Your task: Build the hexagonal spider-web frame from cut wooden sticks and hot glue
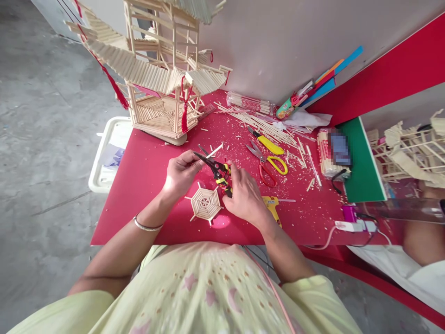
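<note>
My left hand (181, 174) pinches a thin wooden stick (216, 150), whose free end points up and to the right. My right hand (245, 195) is wrapped round the handles of black-bladed cutting snips (212, 163) with yellow-and-black grips. Their blades reach across to the stick, close to my left fingertips; whether they touch it I cannot tell. Just below both hands, a hexagonal web-like panel of sticks (205, 204) lies flat on the red tabletop (139, 199), with stick ends jutting from its corners.
A tall stick pagoda (153, 111) with red tassels stands back left. Scissors (267, 162), a yellow utility knife (270, 144), a glue gun (273, 208) and loose sticks (264, 125) lie right. Beyond a green board (363, 157) is another person's arm (422, 239).
</note>
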`<move>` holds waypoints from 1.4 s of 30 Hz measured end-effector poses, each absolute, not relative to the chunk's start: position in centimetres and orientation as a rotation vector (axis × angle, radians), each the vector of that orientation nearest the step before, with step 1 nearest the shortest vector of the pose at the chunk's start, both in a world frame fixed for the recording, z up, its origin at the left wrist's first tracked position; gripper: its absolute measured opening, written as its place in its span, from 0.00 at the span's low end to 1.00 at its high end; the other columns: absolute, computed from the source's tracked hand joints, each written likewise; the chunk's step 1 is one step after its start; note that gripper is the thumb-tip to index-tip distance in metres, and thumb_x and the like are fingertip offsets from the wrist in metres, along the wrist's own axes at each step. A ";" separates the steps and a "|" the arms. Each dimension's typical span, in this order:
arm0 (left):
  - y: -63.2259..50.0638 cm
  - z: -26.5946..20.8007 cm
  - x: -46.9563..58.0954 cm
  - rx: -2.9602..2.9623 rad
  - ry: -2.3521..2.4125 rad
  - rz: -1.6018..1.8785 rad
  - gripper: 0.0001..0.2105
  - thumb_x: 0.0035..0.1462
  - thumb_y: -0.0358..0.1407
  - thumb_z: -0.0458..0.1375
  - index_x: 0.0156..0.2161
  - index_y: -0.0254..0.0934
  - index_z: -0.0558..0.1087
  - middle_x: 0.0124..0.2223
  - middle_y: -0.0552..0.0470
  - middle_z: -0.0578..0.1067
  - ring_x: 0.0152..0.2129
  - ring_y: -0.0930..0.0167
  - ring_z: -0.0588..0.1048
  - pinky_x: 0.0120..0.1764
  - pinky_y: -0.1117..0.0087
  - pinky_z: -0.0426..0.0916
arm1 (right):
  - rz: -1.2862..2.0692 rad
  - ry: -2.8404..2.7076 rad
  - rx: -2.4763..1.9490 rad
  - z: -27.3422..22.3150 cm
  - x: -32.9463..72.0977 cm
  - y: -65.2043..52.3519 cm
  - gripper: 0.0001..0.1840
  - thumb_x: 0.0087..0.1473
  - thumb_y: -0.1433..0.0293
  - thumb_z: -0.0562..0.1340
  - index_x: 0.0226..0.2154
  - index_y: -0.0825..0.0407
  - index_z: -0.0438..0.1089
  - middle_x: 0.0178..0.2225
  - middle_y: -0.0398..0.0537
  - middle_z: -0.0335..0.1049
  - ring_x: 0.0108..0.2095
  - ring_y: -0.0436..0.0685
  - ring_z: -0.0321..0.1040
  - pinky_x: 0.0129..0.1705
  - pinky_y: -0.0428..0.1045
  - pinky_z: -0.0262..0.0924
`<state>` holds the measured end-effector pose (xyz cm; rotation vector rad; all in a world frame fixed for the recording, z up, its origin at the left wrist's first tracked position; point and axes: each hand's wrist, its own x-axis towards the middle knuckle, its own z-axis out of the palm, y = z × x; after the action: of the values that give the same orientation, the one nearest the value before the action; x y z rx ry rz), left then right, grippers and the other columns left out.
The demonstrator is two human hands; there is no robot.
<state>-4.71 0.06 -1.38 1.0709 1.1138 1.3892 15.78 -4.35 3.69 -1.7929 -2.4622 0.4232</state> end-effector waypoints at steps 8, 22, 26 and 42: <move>-0.3 -0.5 -4.5 1.185 1.138 1.386 0.11 0.53 0.44 0.71 0.32 0.38 0.82 0.29 0.50 0.74 0.27 0.71 0.68 0.31 0.70 0.63 | 0.457 -2.366 -1.729 3.0 16.4 -4.4 0.42 0.54 0.70 0.62 0.69 0.57 0.50 0.57 0.67 0.66 0.57 0.73 0.65 0.58 0.68 0.63; -0.4 -1.3 -4.5 1.235 1.126 1.378 0.08 0.57 0.42 0.69 0.33 0.38 0.83 0.28 0.52 0.71 0.25 0.73 0.65 0.28 0.70 0.60 | 0.446 -2.378 -1.758 2.9 17.1 -4.5 0.43 0.55 0.69 0.62 0.70 0.56 0.50 0.58 0.67 0.65 0.57 0.74 0.65 0.60 0.68 0.62; -0.3 -1.3 -4.4 1.168 1.136 1.381 0.11 0.55 0.44 0.70 0.33 0.38 0.83 0.27 0.52 0.72 0.24 0.74 0.65 0.27 0.71 0.60 | 0.548 -2.355 -1.730 2.9 17.1 -4.4 0.46 0.53 0.71 0.62 0.71 0.55 0.48 0.60 0.66 0.64 0.60 0.73 0.64 0.61 0.68 0.62; 1.1 -2.6 -4.9 1.142 0.842 1.287 0.08 0.51 0.40 0.73 0.36 0.39 0.86 0.29 0.52 0.72 0.22 0.78 0.66 0.25 0.74 0.60 | 1.686 -1.510 -1.586 1.5 19.1 -6.3 0.12 0.43 0.71 0.63 0.35 0.49 0.68 0.31 0.38 0.67 0.32 0.52 0.61 0.33 0.48 0.55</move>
<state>-4.87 1.08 -2.61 1.1418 0.8423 1.2872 19.09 -6.30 1.48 -1.5859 -1.5101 1.6864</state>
